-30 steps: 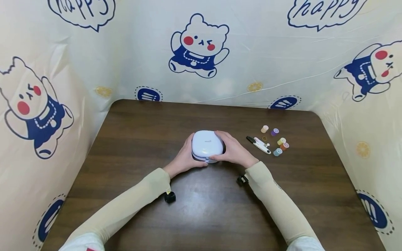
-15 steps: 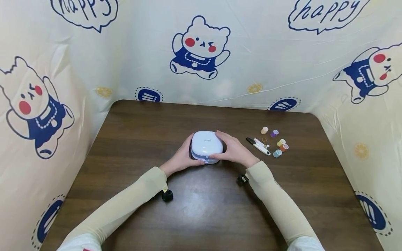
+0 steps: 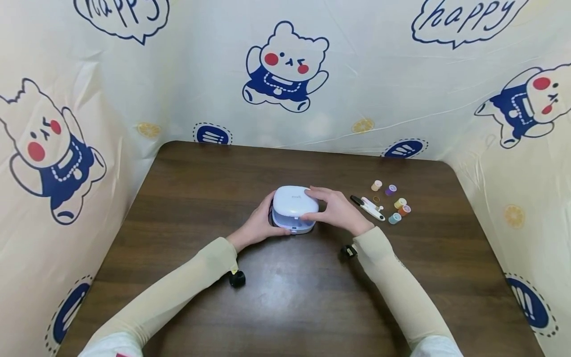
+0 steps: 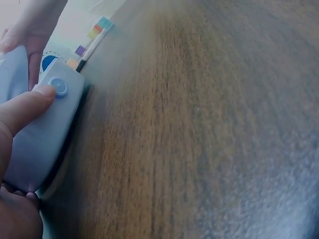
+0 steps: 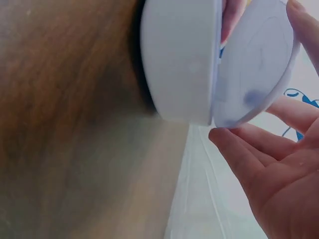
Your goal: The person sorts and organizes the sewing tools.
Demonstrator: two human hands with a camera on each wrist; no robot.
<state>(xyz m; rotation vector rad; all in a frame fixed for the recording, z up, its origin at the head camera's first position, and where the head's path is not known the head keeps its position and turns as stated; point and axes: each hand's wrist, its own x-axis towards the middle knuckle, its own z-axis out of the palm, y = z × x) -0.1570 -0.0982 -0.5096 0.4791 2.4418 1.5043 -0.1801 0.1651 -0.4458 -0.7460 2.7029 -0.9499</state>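
A small pale case with rounded corners stands near the middle of the brown table (image 3: pixel 285 297). Its lid (image 3: pixel 294 200) is tilted up at the front, leaving a gap above the base (image 3: pixel 301 230). My left hand (image 3: pixel 256 225) grips the base from the left, thumb along the front. In the left wrist view that thumb lies at a round button (image 4: pixel 59 87). My right hand (image 3: pixel 341 213) holds the lid by its right side, thumb at the front edge. From the right wrist, the lid's clear inner face (image 5: pixel 259 59) shows. The case's contents are hidden.
Right of the case lie several small thread spools, among them a purple spool (image 3: pixel 391 190) and a light blue spool (image 3: pixel 394 218). Beside them are a slim white tool with a black end (image 3: pixel 368 207) and a small brownish ring (image 3: pixel 376 199). A printed curtain (image 3: pixel 285 129) surrounds the table.
The lid has come up from nearly closed to partly raised at the front. My right hand has risen with it and shifted slightly right; my left hand keeps its grip on the base.
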